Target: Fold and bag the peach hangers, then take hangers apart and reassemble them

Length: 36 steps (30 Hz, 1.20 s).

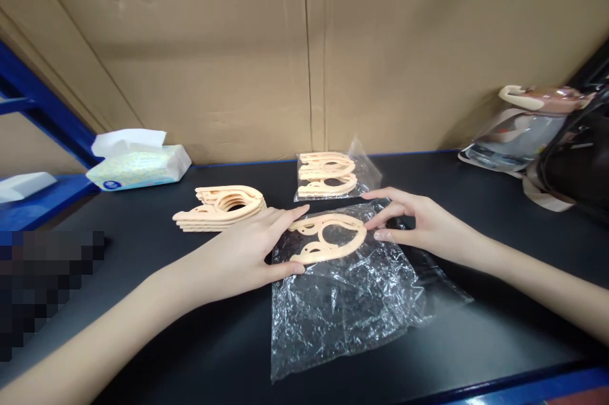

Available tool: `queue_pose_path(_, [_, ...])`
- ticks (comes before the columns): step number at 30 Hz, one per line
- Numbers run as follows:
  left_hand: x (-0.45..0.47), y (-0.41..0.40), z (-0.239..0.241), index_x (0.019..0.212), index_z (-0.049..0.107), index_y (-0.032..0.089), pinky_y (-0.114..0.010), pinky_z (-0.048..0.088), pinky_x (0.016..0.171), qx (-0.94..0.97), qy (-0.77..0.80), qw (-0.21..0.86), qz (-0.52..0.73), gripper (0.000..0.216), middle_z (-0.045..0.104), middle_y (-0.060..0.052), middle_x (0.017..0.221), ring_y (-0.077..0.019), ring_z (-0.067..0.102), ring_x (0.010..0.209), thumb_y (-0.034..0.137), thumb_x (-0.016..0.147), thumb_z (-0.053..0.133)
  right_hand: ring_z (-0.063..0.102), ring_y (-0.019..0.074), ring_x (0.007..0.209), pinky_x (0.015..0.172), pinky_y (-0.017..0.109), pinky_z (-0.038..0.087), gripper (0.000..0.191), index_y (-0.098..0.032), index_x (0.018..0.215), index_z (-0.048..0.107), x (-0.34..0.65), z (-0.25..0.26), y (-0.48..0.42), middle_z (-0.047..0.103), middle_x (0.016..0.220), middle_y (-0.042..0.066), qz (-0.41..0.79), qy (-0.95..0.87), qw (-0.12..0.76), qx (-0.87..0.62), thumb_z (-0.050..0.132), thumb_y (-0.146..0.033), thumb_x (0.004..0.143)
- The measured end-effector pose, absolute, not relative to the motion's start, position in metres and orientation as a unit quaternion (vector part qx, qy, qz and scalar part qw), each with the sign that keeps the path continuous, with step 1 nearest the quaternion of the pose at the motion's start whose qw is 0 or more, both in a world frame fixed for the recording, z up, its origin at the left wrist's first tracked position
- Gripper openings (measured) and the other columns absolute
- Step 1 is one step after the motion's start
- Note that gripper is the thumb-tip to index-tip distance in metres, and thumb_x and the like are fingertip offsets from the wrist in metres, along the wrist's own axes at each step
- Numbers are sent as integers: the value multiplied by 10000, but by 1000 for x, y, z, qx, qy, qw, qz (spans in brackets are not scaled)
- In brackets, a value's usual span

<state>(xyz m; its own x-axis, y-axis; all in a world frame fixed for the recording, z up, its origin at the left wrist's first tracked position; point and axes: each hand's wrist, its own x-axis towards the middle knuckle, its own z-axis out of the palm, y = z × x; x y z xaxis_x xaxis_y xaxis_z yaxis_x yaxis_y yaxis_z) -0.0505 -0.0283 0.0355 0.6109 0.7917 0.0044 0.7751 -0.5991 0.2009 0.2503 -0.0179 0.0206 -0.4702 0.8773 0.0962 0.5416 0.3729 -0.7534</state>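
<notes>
A cream folding hanger (349,251) lies flat with a clear plastic bag (342,310), whose lower part spreads crinkled over the table; I cannot tell whether the hanger is inside the bag or on top. My left hand (261,240) rests at the hanger's left ends, thumb and fingers spread apart. At its rounded right end, my right hand (413,221) touches it with a fingertip, the fingers spread and the thumb over the bag. Left of this, a stack of several matching hangers (223,208) sits beside my left hand. Farther back lie more hangers (328,173) in clear plastic.
A tissue pack (143,164) stands at the back left, near a blue metal frame (52,113). At the right are a water bottle (518,132) with a strap and a black bag (578,157). Cardboard (228,62) walls off the back of the black table (190,341).
</notes>
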Motion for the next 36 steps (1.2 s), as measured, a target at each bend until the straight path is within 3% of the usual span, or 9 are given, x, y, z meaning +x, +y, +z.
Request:
queue_pose_path(8, [-51,-28,33,1462,280,263,-369,478,867,898,430,74,50,746,572,-106,1254,-283,579,1083,578,839,541,658,166,954,963,369,439,507,-265,1286,455,249,20,-21,738,1010,-1,397,-775,252,-422,638,-276,813])
queue_pose_path(15, [-51,-27,35,1466,273,267,-381,472,892,899,427,81,49,737,565,-103,1270,-284,570,1104,574,848,531,617,164,1042,1021,375,375,513,-278,1306,441,251,18,-18,725,1065,-6,390,-796,233,-401,626,-291,828])
queue_pose_path(24, [-49,-28,35,1470,229,278,-382,364,1069,908,409,74,51,665,400,-46,1464,-238,406,1308,534,905,468,640,174,1011,964,357,420,475,-266,1296,450,252,26,-19,735,1031,-8,365,-797,227,-425,590,-257,842])
queue_pose_path(29, [-66,-16,53,1481,201,275,-441,279,1130,901,424,39,88,772,269,-41,1540,-255,257,1402,593,850,512,662,191,934,953,395,403,410,-265,1276,478,255,25,-17,748,969,-19,262,-826,212,-452,549,-328,877])
queue_pose_path(33, [-108,3,62,1446,300,320,-588,252,1087,888,456,23,48,887,197,-51,1566,-365,144,1425,665,700,634,654,211,923,889,411,414,346,-277,1250,518,257,21,-16,740,967,-14,103,-862,214,-449,488,-295,907])
queue_pose_path(36, [-140,14,61,1446,315,285,-657,224,1048,870,493,13,21,868,202,-95,1561,-412,124,1414,635,718,632,656,223,911,856,416,419,275,-265,1168,574,258,22,-16,730,983,11,40,-867,223,-443,459,-283,919])
